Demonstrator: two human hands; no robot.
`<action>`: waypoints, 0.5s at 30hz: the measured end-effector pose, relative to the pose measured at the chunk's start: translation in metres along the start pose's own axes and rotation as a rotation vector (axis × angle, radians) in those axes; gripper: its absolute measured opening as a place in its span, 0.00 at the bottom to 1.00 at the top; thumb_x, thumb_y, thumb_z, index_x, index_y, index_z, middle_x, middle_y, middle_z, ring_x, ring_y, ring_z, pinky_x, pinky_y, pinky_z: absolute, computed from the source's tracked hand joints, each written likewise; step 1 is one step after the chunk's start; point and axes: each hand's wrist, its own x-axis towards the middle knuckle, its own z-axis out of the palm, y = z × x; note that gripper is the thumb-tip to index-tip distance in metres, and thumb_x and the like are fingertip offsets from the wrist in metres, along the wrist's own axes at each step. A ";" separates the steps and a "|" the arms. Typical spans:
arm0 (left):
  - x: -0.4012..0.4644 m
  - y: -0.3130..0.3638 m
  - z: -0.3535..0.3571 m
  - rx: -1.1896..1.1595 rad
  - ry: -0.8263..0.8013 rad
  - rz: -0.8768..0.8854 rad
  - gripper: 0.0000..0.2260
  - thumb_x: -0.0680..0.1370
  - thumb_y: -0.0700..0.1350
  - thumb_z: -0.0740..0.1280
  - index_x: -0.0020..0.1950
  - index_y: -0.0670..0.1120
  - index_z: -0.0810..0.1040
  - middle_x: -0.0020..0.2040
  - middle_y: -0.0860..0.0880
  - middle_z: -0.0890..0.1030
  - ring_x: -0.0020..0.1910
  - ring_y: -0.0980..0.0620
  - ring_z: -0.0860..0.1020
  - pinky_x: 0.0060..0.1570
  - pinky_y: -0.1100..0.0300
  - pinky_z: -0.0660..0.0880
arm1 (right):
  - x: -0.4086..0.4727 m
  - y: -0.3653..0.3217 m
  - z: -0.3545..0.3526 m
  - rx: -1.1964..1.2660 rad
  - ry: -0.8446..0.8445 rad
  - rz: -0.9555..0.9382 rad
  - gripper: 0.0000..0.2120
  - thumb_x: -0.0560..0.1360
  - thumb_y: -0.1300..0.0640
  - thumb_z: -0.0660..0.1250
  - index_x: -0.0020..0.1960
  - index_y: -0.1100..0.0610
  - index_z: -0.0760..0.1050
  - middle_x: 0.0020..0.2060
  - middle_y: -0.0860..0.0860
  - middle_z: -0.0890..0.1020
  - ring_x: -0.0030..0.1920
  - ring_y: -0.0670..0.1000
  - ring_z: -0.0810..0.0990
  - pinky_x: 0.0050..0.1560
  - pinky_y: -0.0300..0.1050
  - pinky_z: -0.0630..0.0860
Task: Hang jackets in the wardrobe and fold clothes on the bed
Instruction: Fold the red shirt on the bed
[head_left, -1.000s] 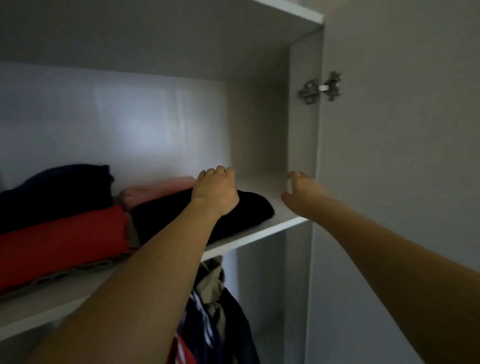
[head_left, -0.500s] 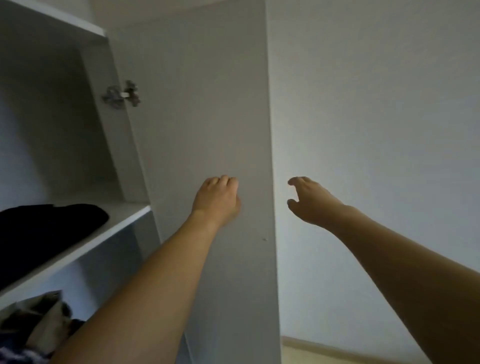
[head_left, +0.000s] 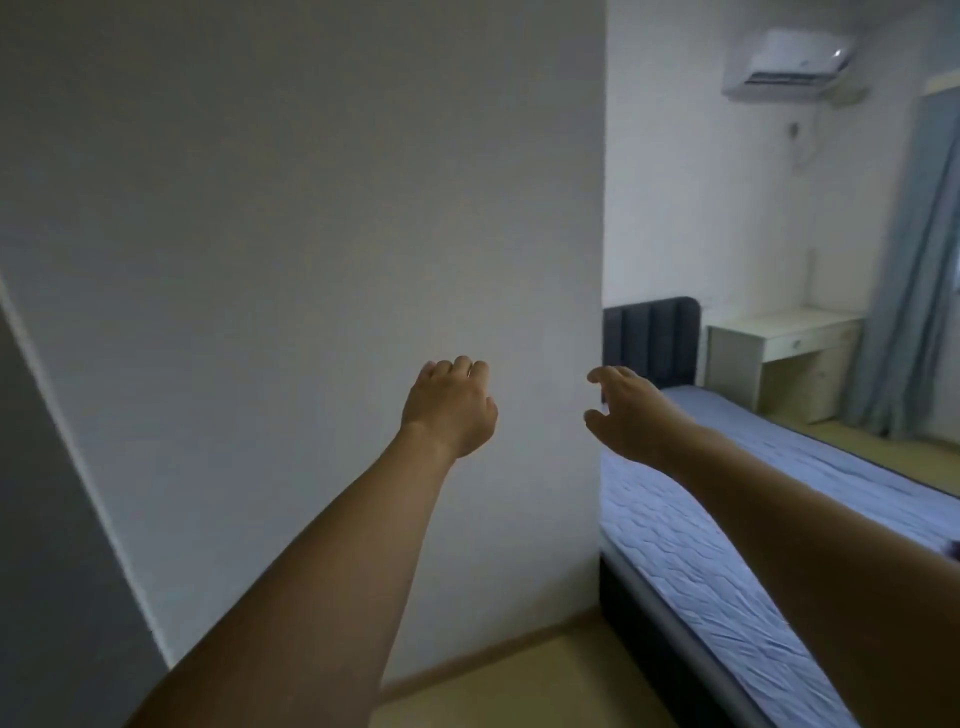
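Note:
Both arms reach forward at chest height in front of a plain white wall. My left hand has its fingers curled loosely and holds nothing. My right hand is empty too, thumb and fingers spread. To the right lies the bed with a blue-grey quilted cover and a dark padded headboard. No clothes show on the visible part of the bed. The open wardrobe door fills the left edge; the shelves and hanging clothes are out of view.
A white wall corner stands straight ahead beside the bed. At the far right are a pale desk, a blue curtain and a wall air conditioner. Wooden floor runs between wall and bed.
The view has swung right, from the wardrobe shelf with folded clothes past the open door to the wall and bed. My left hand came off the black folded garment; both hands stay empty.

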 end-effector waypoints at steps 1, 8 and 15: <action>0.014 0.037 0.005 -0.033 -0.009 0.029 0.17 0.80 0.48 0.55 0.65 0.41 0.70 0.64 0.41 0.74 0.60 0.41 0.73 0.63 0.49 0.66 | -0.008 0.036 -0.014 -0.015 0.009 0.038 0.26 0.78 0.55 0.65 0.74 0.59 0.62 0.71 0.57 0.69 0.67 0.56 0.72 0.64 0.47 0.70; 0.108 0.259 0.030 -0.164 0.015 0.246 0.18 0.80 0.49 0.57 0.66 0.43 0.71 0.63 0.43 0.75 0.57 0.42 0.74 0.61 0.51 0.67 | -0.048 0.249 -0.092 -0.041 0.039 0.283 0.27 0.77 0.56 0.66 0.74 0.58 0.63 0.71 0.57 0.69 0.68 0.57 0.69 0.66 0.52 0.69; 0.214 0.453 0.097 -0.205 -0.042 0.350 0.21 0.80 0.51 0.57 0.71 0.43 0.67 0.67 0.44 0.72 0.63 0.44 0.72 0.71 0.48 0.61 | -0.042 0.455 -0.135 -0.097 0.031 0.414 0.26 0.78 0.55 0.64 0.73 0.58 0.64 0.70 0.56 0.69 0.68 0.56 0.69 0.67 0.49 0.67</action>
